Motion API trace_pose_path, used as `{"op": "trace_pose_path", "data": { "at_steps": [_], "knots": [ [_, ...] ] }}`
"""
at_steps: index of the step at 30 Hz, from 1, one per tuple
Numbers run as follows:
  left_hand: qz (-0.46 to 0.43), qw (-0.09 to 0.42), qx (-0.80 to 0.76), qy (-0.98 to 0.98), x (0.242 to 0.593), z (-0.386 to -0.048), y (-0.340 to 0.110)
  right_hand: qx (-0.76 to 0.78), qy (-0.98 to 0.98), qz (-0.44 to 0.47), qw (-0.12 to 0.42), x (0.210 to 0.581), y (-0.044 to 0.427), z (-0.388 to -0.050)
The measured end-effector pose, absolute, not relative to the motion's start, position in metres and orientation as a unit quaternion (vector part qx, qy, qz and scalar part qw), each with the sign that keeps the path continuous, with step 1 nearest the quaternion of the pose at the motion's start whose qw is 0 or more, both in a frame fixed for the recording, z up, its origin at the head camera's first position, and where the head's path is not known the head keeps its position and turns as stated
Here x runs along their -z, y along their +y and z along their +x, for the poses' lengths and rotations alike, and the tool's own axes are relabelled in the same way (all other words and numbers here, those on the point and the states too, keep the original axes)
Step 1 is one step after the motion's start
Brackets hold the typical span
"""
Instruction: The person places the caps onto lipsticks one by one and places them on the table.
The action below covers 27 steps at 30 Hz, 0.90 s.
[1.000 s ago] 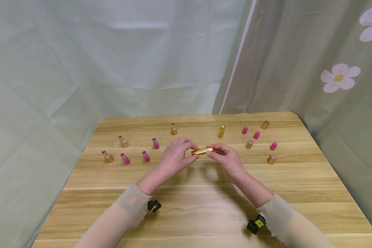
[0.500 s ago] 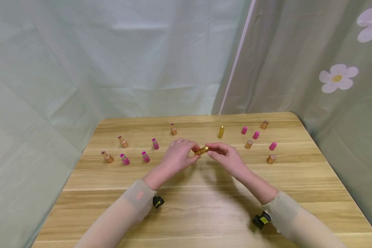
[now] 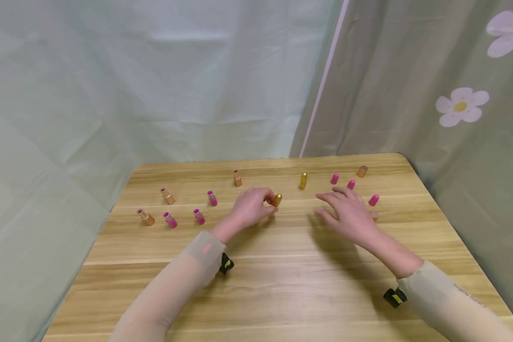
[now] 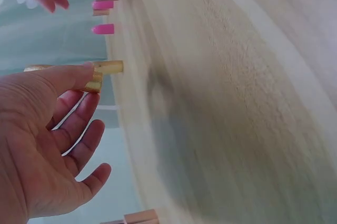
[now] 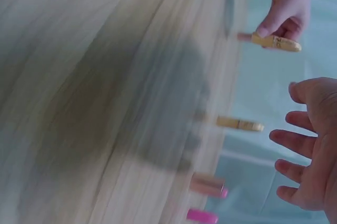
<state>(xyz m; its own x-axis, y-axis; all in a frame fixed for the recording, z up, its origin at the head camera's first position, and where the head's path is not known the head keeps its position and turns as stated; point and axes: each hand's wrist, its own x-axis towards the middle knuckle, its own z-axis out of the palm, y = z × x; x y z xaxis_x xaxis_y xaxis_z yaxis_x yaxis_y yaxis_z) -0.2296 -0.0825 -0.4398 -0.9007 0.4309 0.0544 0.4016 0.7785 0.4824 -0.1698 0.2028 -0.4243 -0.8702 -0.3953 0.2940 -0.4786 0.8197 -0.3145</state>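
Note:
My left hand (image 3: 252,207) pinches a closed gold lipstick (image 3: 277,200) between thumb and fingers, its rounded end up and slightly tilted. In the right wrist view this lipstick (image 5: 281,42) shows dark markings on its side. My right hand (image 3: 350,213) is over the right part of the table, fingers spread and holding nothing. Nearest to it are pink lipstick caps (image 3: 374,200) and a copper cap (image 3: 375,216), partly covered by the hand. Another gold lipstick (image 3: 303,181) stands upright at the back, between the two hands.
On the left of the wooden table (image 3: 256,294) stand uncapped copper lipsticks (image 3: 146,217) and uncapped pink lipsticks (image 3: 170,220). Another uncapped copper lipstick (image 3: 237,178) is at the back. A copper cap (image 3: 362,171) stands back right. Curtains (image 3: 222,95) hang behind the table.
Both hands were on the gold lipstick. The right hand has let go and moved right with its fingers spread. The left hand keeps the lipstick, now turned more upright.

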Motion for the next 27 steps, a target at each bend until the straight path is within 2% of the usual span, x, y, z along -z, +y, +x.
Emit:
{"op": "trace_pose_path", "data": {
  "at_steps": [5, 12, 15, 21, 27],
  "knots": [
    [0.210, 0.036, -0.236, 0.948, 0.450, -0.242, -0.074, -0.128, -0.955, 0.234, 0.130, 0.429, 0.223, -0.167],
    [0.174, 0.049, -0.224, 0.958, 0.458, -0.260, -0.062, -0.137, -0.937, 0.245, 0.208, 0.440, 0.241, -0.168],
    [0.165, 0.053, -0.222, 0.959, 0.463, -0.269, -0.058, -0.136, -0.931, 0.253, 0.224, 0.443, 0.247, -0.169],
    [0.148, 0.047, -0.232, 0.960, 0.470, -0.281, -0.053, -0.123, -0.933, 0.251, 0.225, 0.446, 0.252, -0.167],
    [0.133, 0.048, -0.241, 0.960, 0.470, -0.288, -0.046, -0.121, -0.946, 0.224, 0.198, 0.446, 0.256, -0.163]
  ]
}}
